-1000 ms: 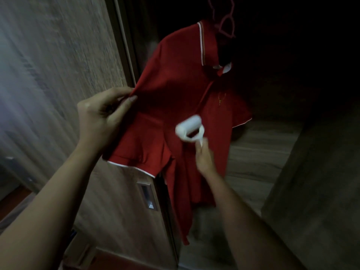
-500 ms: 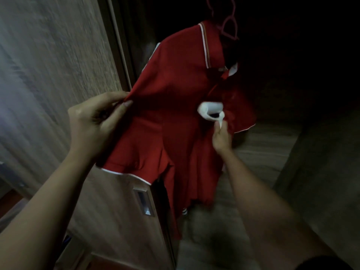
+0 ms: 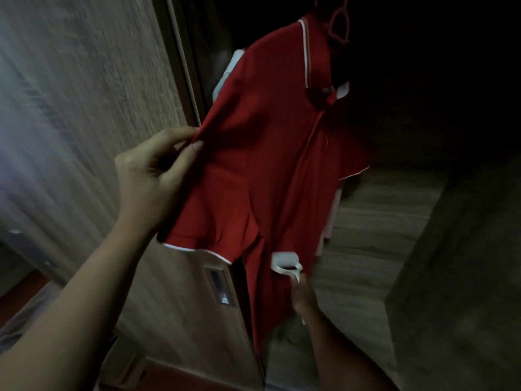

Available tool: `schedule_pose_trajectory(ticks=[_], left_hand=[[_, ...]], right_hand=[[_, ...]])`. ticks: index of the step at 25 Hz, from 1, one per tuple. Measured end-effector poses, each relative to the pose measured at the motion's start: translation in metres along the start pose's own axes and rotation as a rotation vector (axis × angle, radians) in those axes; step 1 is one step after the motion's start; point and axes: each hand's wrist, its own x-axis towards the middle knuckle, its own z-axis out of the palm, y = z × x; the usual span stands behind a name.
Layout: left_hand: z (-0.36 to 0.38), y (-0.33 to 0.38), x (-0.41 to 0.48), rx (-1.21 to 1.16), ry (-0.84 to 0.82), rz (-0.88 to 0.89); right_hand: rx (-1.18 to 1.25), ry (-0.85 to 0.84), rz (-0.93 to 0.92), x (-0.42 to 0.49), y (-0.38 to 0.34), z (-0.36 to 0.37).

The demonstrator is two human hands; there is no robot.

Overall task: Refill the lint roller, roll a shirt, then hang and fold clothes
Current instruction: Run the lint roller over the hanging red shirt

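The red polo shirt (image 3: 267, 153) hangs on a red hanger (image 3: 339, 22) inside the open wardrobe (image 3: 380, 221), with one sleeve drawn out sideways. The left hand (image 3: 152, 179) pinches the sleeve's upper fold between thumb and fingers. The right hand (image 3: 303, 299) grips the handle of the white lint roller (image 3: 286, 261), whose head lies against the shirt's lower front. Rolling looks under way, so the refill is probably done and the folding remains. A pale garment (image 3: 225, 77) hangs behind the shirt; deeper in, the wardrobe is too dark to read.
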Motion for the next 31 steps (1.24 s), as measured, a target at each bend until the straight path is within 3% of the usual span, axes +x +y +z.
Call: schedule_pose_trajectory(ticks=[2, 8, 13, 16, 20, 27, 31], left_hand=[[0.002, 0.006, -0.008, 0.046, -0.004, -0.008], [0.035, 0.024, -0.06, 0.069, -0.02, -0.142], [0.082, 0.037, -0.134, -0.024, -0.095, -0.382], [0.106, 0.07, -0.198, 0.002, -0.239, -0.465], [0.139, 0.151, -0.29, 0.045, -0.515, -0.387], [0.197, 0.385, -0.446, -0.102, -0.674, -0.477], [0.207, 0.506, -0.514, -0.176, -0.841, -0.399]], right_hand=[[0.003, 0.033, 0.023, -0.011, -0.001, -0.007], [-0.075, 0.348, -0.07, -0.034, -0.027, -0.074], [-0.209, 0.388, 0.032, -0.084, 0.012, -0.127], [-0.37, 0.537, 0.002, -0.142, 0.048, -0.159], [-0.408, 0.531, 0.022, -0.229, 0.108, -0.213], [-0.417, 0.549, 0.074, -0.42, 0.26, -0.362], [-0.34, 0.644, 0.226, -0.524, 0.333, -0.417]])
